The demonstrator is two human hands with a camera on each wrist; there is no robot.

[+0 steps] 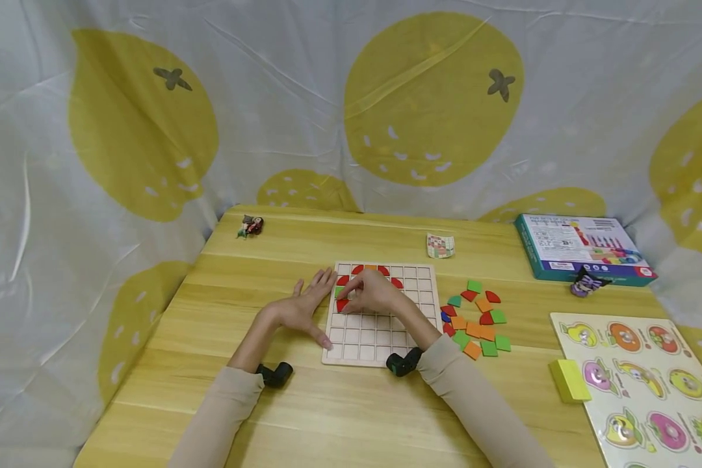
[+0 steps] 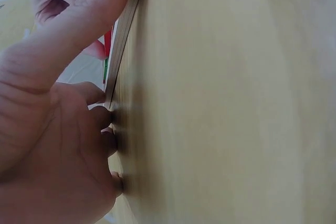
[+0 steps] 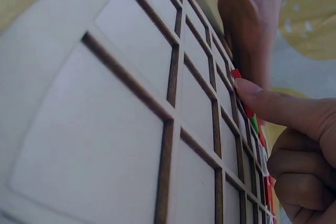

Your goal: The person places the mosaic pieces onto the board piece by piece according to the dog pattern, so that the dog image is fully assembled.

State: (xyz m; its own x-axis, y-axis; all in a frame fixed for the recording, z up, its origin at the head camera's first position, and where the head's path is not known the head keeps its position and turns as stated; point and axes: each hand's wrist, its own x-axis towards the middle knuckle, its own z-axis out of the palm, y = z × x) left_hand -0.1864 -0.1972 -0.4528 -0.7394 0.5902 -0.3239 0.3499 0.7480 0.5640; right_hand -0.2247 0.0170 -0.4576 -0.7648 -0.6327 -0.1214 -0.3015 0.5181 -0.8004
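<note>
Desk carried the grid board. Left hand spread along the board's left edge, fingers extended, gripping nothing; left wrist view showed fingertips down beside that edge. Right hand pinched a red piece between thumb and index at a left-side cell; right wrist view showed its other fingers curled, hidden from the head. Loose pieces lay right of the board, head view only.

The right hand rests its thumb on a red piece at the gridded board, the left hand beyond
</note>
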